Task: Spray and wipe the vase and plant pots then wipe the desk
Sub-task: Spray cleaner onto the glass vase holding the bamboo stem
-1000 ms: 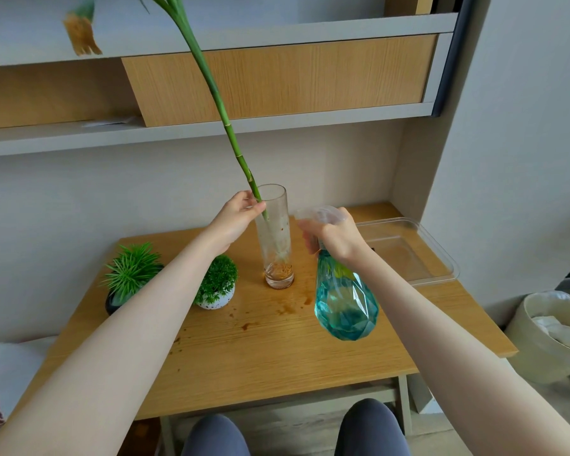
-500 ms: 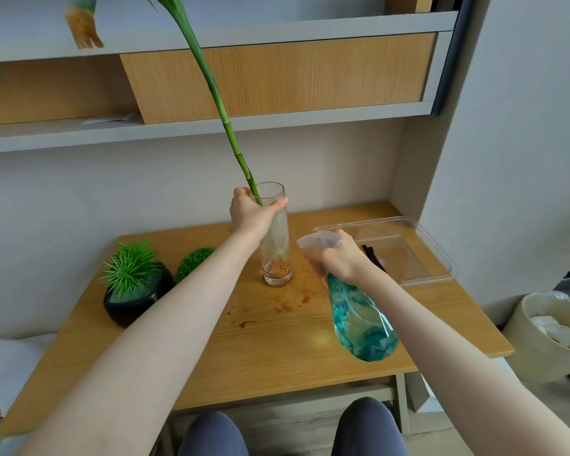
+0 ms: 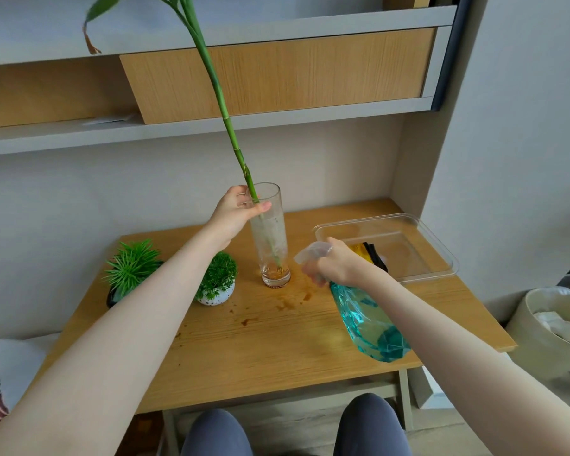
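A tall clear glass vase (image 3: 273,245) stands near the back middle of the wooden desk (image 3: 277,343), with a long green stalk (image 3: 222,103) leaning up and left out of it. My left hand (image 3: 236,212) grips the vase at its rim, thumb across the front. My right hand (image 3: 331,263) holds the trigger head of a teal faceted spray bottle (image 3: 371,325), nozzle aimed at the vase's lower part. A white pot with a green plant (image 3: 218,281) and a black pot with a spiky plant (image 3: 129,271) sit to the left.
Brown stains (image 3: 287,304) mark the desk in front of the vase. A clear plastic tray (image 3: 408,238) at the back right holds a yellow and black cloth (image 3: 369,253). A bin (image 3: 553,330) stands on the floor to the right. Shelves (image 3: 211,123) hang above.
My right hand lowered the spray bottle and tilted it, nozzle toward the vase. My left hand shifted from pinching the stalk at the rim to gripping the vase top.
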